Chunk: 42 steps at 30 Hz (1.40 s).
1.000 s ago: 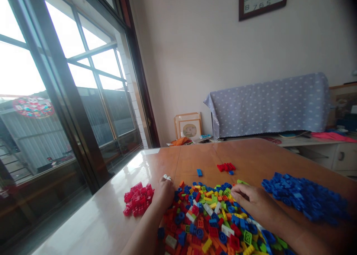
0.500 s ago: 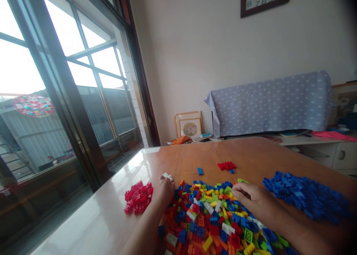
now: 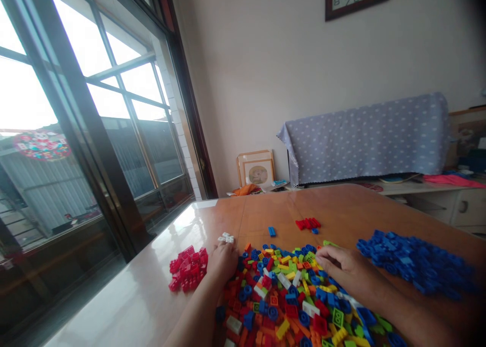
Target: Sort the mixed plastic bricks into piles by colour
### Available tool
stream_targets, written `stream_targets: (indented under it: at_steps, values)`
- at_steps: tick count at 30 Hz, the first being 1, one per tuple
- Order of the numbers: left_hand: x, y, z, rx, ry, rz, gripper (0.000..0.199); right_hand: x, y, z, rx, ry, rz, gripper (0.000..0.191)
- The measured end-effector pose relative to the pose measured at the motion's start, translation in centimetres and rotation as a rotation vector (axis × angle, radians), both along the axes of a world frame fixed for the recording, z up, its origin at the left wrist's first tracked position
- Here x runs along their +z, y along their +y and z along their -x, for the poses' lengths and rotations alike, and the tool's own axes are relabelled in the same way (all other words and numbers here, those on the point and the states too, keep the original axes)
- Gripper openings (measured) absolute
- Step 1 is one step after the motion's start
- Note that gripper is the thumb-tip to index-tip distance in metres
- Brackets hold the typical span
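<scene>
My left hand (image 3: 224, 260) is just behind a small group of white bricks (image 3: 226, 238), palm down, fingers pointing at them and holding nothing I can see. A heap of dark pink-red bricks (image 3: 189, 268) lies to its left. My right hand (image 3: 339, 263) rests over the far right edge of a large mixed pile of toy bricks (image 3: 283, 281), red, blue, yellow, green, orange and white. Its fingers are curled in toward the thumb; whatever may be between them is hidden. A light green brick (image 3: 329, 244) lies just beyond those fingers.
A large heap of blue bricks (image 3: 413, 261) spreads over the right of the wooden table (image 3: 266, 210). Farther back are a row of red bricks (image 3: 308, 223), a small blue piece (image 3: 315, 231) and a blue brick (image 3: 272, 231). A tall window (image 3: 114, 109) stands at left.
My left hand has drawn back slightly toward me, so more of the white bricks shows. The right hand stays almost in place. The view has shifted slightly.
</scene>
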State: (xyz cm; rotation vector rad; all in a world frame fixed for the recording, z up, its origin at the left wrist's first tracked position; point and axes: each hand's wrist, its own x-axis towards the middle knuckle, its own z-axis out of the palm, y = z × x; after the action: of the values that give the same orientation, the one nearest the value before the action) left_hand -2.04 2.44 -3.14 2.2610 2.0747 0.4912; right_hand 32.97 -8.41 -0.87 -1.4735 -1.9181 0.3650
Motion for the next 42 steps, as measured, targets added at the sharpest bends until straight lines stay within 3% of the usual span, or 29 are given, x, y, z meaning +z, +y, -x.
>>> stream_targets:
  at_steps: [8,15,18,24,31,35,42]
  values:
    - [2.4,-1.8,-1.0,-0.149,-0.082,0.004,0.034,-1.1,0.7,-0.6,-0.007,-0.009,0.008,0.030]
    - [4.3,-4.9,-3.4,-0.469,-0.194,0.044,0.029,-1.6,1.2,-0.9,-0.007,0.025,-0.012,0.031]
    - [4.8,-6.1,-4.5,-0.539,-0.165,0.084,0.025,-1.5,1.2,-0.8,-0.012,0.030,-0.006,0.032]
    - [5.3,-6.9,-4.9,-0.592,-0.081,0.113,0.020,-1.3,1.0,-0.8,-0.017,0.034,0.006,0.031]
    - [4.1,-5.7,-3.6,-0.517,-0.052,0.114,0.011,-1.1,0.9,-0.8,-0.023,0.029,-0.004,0.031]
    - [3.7,-5.4,-2.8,-0.508,-0.036,0.100,0.017,-1.5,1.0,-1.2,-0.042,0.038,0.001,0.032]
    - [4.8,-6.5,-3.1,-0.548,-0.083,0.068,0.020,-2.1,1.6,-2.4,-0.084,0.052,0.001,0.039]
